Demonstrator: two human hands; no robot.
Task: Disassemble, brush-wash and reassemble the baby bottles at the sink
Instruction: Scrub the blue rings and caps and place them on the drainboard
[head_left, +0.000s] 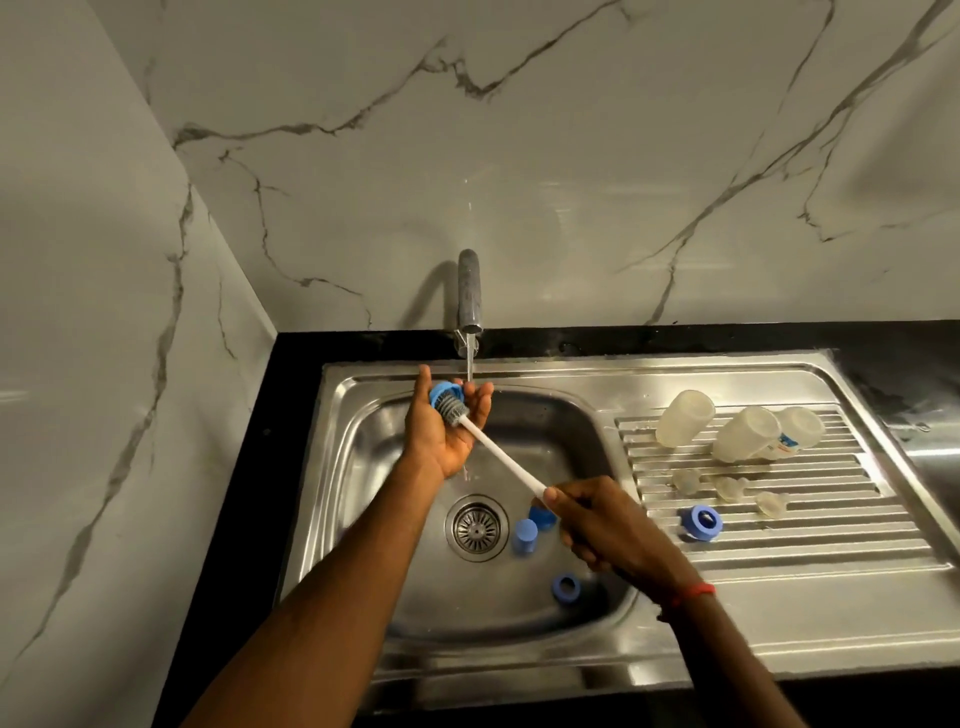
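A stainless steel sink (779, 597) sits in a black countertop (296, 353). On its ribbed drainboard (831, 519) sit three clear bottles (684, 418), three teats (730, 488) nearer me, and a blue collar ring (701, 524). Down in the basin (374, 467), beside the drain (475, 527), rest a blue cap (524, 535), a partly hidden blue piece (540, 515) and a second ring (566, 590).

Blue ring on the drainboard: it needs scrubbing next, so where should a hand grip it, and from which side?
Probably pinch its outer wall on opposite sides, coming from above: the blue ring sits flat, opening upward, with its round sides exposed.
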